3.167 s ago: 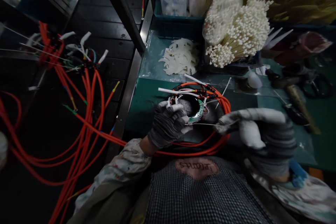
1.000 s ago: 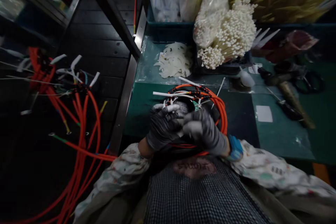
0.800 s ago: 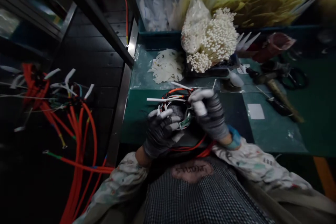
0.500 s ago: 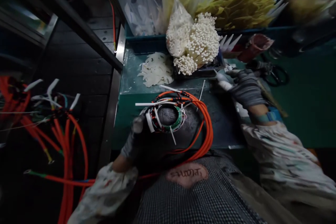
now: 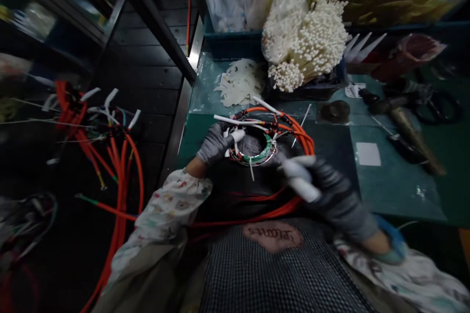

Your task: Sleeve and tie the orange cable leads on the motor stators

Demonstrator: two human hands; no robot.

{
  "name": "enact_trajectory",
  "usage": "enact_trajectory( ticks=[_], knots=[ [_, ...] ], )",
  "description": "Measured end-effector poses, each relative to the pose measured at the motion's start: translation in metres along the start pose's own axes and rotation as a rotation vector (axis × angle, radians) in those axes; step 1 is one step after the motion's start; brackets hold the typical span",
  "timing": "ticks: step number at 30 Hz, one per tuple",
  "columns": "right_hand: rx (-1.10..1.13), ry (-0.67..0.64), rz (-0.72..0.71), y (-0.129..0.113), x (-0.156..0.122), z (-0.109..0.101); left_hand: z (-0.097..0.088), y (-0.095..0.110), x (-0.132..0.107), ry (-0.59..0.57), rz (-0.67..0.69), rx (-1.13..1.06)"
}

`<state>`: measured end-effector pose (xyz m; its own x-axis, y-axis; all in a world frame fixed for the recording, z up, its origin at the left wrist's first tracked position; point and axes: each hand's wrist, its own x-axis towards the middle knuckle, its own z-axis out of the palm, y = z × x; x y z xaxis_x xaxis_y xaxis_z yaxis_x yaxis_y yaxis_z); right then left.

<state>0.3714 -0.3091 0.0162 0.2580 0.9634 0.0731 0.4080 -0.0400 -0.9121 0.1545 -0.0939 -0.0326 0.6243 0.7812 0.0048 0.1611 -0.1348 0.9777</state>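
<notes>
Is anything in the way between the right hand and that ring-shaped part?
Nothing visible, apart from the white bottle that the right hand holds toward the ring-shaped part; orange cables curve beside that gap.

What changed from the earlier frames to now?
Right hand took the white bottle off its dark base and brought it left and nearer the body, toward the ring. Left hand remains at the ring's left side; white cutouts stayed put.

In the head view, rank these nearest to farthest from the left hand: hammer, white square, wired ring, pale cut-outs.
1. Wired ring: at the left hand's fingers.
2. Pale cut-outs: beyond the hand, slightly right.
3. White square: well to the right.
4. Hammer: farther right still.
</notes>
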Motion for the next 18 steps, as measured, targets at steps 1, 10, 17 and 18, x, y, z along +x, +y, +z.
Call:
enact_trajectory(
  ticks=[1, 10, 17, 18],
  knots=[
    [0.017, -0.032, -0.005, 0.004, -0.01, 0.014, 0.002, 0.001, -0.004, 0.014, 0.027, 0.021],
    [-0.202, -0.021, -0.218, 0.026, -0.045, 0.032, 0.042, 0.006, -0.084, 0.234, 0.474, 0.326],
    [-0.251, -0.064, -0.252, 0.003, -0.028, 0.029, 0.039, 0.007, -0.1, 0.145, 0.556, 0.455],
    [-0.234, -0.074, -0.228, 0.0, -0.026, 0.029, 0.038, 0.006, -0.101, 0.135, 0.552, 0.462]
  ],
)
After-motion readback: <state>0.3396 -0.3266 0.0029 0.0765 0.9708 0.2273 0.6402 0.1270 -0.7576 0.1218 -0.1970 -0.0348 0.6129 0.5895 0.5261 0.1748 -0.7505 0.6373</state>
